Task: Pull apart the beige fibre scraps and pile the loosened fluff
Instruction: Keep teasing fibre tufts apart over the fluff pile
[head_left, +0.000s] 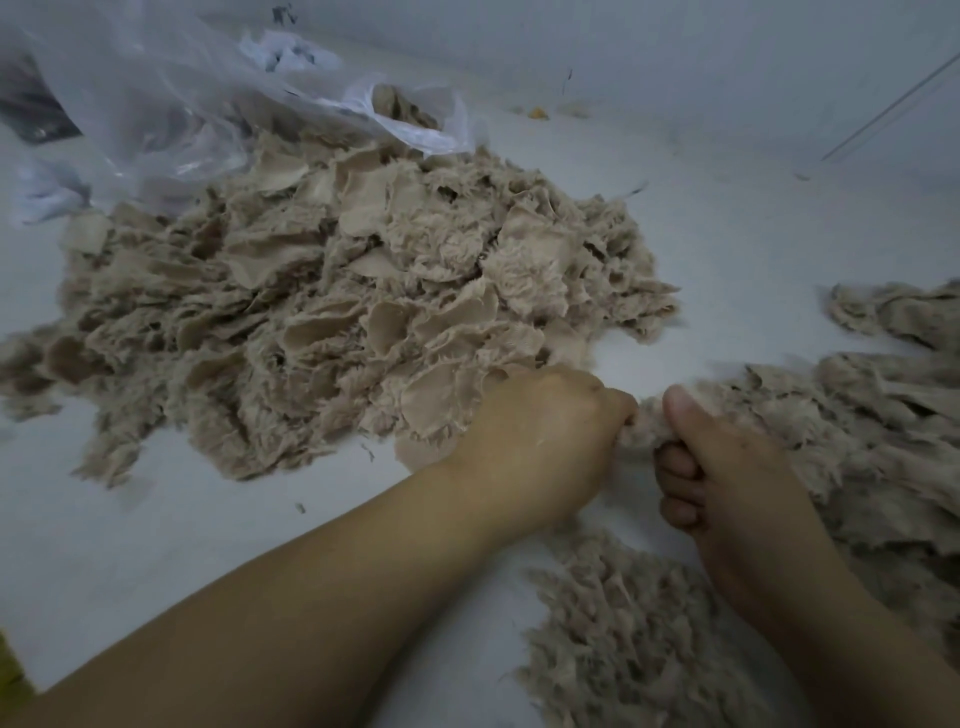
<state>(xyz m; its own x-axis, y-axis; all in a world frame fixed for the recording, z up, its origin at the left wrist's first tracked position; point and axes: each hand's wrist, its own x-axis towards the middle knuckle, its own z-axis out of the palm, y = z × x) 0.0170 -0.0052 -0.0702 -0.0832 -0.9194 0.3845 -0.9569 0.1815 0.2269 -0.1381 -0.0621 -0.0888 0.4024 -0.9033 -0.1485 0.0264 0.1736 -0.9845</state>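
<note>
A: Where's the big scrap heap (332, 312)?
B: Centre-left on the table (753, 218), w/ the plastic bag (171, 104) behind it, bag's edge lying over the heap's back.
A: And the fluff?
B: Loosened fluff pile (872, 452) on the right; smaller clump (618, 623) at front, just below the hands.
A: Hands?
B: Between heap & fluff pile. Left hand (540, 447) touches heap's front edge; right hand (737, 478) beside it. One tuft (644, 421) spans both fists.
</note>
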